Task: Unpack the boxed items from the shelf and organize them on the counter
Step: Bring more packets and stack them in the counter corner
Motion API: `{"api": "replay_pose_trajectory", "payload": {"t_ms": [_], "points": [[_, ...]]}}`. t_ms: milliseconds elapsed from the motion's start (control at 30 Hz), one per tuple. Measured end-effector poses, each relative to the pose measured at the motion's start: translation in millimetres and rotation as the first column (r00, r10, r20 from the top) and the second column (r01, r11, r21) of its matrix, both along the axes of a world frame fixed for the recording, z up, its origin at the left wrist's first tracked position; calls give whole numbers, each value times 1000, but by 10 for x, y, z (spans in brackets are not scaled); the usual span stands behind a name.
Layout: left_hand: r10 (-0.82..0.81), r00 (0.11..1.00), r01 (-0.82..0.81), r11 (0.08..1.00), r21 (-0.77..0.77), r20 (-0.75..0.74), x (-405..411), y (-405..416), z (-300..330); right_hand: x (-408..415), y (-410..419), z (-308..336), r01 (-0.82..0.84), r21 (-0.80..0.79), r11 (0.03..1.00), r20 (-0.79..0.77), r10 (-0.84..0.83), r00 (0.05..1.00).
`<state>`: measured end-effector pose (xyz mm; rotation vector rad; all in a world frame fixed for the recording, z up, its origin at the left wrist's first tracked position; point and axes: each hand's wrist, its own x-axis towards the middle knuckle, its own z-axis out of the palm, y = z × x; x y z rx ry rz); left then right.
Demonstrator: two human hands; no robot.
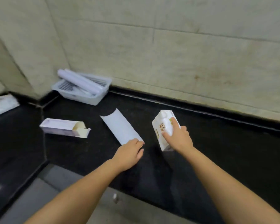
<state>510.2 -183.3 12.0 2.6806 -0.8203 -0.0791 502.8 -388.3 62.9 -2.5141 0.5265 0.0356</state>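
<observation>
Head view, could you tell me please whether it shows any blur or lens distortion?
In the head view, the tray and open carton look softly smeared; wall lines bow near the edges; the printed box in the right hand stays readable as print.

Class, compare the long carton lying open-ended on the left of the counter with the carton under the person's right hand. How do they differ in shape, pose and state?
The long carton is slim and lies flat; the carton in the right hand is shorter, blockier and tilted up off the counter. The long carton's end flaps hang open; the held carton shows no open flap. The long one lies untouched; the other is gripped. Both are pale printed cardboard.
</observation>
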Motion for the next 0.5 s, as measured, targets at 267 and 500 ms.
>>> {"api": "replay_pose_trajectory", "payload": {"t_ms": [267, 500], "points": [[501, 864, -502, 865, 6, 58, -94, 2329, 313, 703, 2138, 210, -444, 38, 895, 53, 442, 895], [654, 754, -656, 755, 10, 64, 70, 3981, 415, 1215, 3918, 244, -632, 31, 774, 63, 630, 774]]}}
